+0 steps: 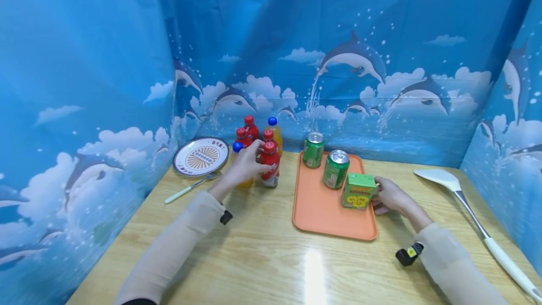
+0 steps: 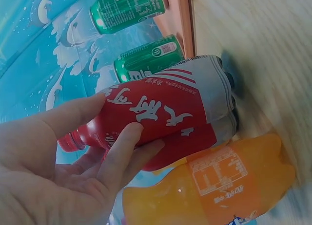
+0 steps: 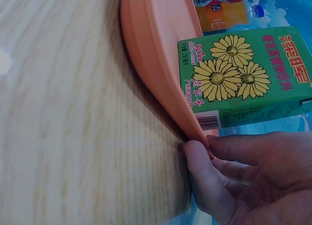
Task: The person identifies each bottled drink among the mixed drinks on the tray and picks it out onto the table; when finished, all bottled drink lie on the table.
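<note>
A red soft-drink bottle (image 1: 270, 166) stands upright on the table, left of an orange tray (image 1: 322, 215). My left hand (image 1: 245, 161) holds it by its upper part, thumb and fingers on its sides in the left wrist view. A second red bottle stands directly behind it, partly hidden. An orange-drink bottle (image 2: 214, 183) is beside my left hand. On the tray are two green cans (image 1: 314, 150) and a green drink carton (image 1: 358, 192) with yellow flowers. My right hand (image 3: 243, 174) pinches the tray's right rim between thumb and fingers, next to the carton.
More red bottles (image 1: 250, 128) and another orange-drink bottle (image 1: 274, 131) cluster behind my left hand. A patterned plate (image 1: 182, 159) and a green-handled fork (image 1: 186, 191) lie at left. A long white-handled turner (image 1: 470, 208) lies at right. A blue dolphin curtain (image 1: 271, 36) surrounds the table.
</note>
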A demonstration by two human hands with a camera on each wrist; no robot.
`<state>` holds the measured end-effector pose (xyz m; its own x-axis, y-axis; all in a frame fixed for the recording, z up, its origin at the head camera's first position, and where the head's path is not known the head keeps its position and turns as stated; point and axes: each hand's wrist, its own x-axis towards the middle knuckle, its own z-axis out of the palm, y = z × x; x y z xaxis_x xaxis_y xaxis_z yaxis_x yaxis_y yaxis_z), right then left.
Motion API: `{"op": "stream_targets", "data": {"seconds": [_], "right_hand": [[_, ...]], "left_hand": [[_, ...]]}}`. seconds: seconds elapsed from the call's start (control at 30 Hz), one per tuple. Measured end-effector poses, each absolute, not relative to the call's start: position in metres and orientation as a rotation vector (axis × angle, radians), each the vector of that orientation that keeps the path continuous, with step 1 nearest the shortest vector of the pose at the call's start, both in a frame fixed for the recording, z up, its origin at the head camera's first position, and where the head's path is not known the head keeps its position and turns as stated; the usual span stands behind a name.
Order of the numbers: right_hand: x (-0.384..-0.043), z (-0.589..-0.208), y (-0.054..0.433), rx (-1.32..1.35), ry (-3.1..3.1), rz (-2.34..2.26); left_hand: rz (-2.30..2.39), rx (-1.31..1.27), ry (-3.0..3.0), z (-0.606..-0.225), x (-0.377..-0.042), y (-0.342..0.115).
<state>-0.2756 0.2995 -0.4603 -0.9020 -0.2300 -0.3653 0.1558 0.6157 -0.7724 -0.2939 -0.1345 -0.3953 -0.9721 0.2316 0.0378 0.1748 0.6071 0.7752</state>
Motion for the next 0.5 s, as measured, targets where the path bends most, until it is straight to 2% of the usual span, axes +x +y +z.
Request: {"op": "stream_targets", "data": {"seconds": [0.5], "right_hand": [[-0.2734,-0.4564,0.2996,-0.06,2.422,-1.219]], "left_hand": [[1.216,0.261,2.796,-0.3988,-0.2858,-0.1286]]}}
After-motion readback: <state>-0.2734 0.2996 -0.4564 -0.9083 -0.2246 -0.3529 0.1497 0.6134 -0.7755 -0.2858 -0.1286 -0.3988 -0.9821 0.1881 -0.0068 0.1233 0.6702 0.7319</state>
